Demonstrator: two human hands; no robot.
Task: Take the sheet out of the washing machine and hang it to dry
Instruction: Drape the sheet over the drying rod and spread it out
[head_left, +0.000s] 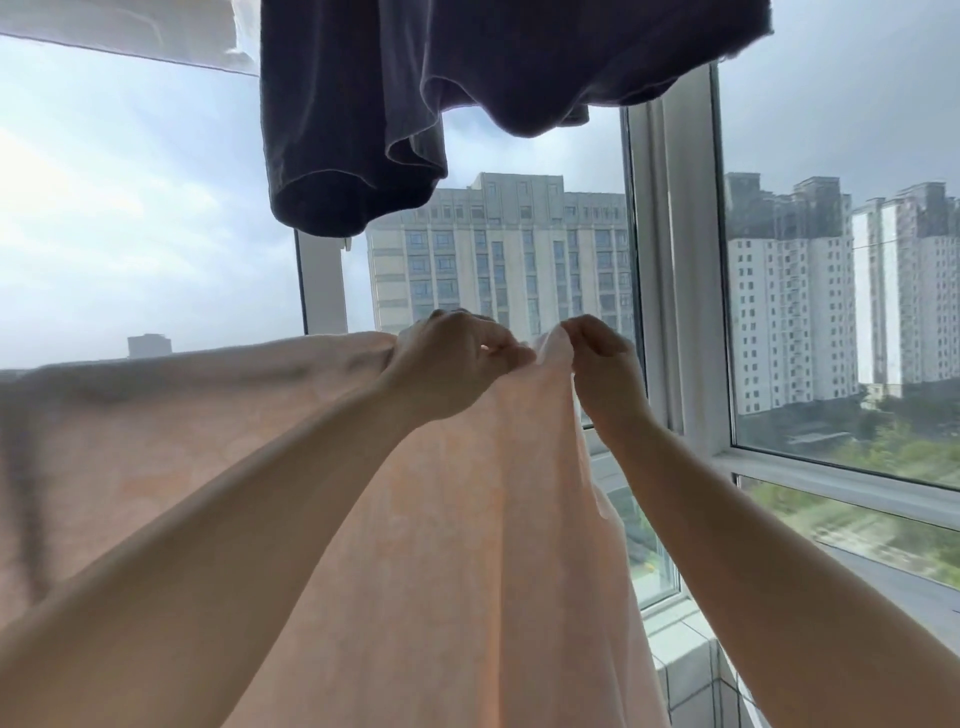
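A pale peach sheet (457, 519) hangs draped in front of me, its top edge running from the far left to the middle of the view. What it hangs over is hidden under the cloth. My left hand (457, 364) grips the top edge with curled fingers. Just to its right, my right hand (597, 358) pinches the sheet's upper right corner between thumb and fingers. Both arms reach up and forward, hands nearly touching.
A dark grey garment (415, 93) hangs overhead, just above my hands. White cloth (156, 31) hangs at the top left. A white window frame (680, 260) and tiled sill (691, 654) stand close on the right, with tall buildings beyond the glass.
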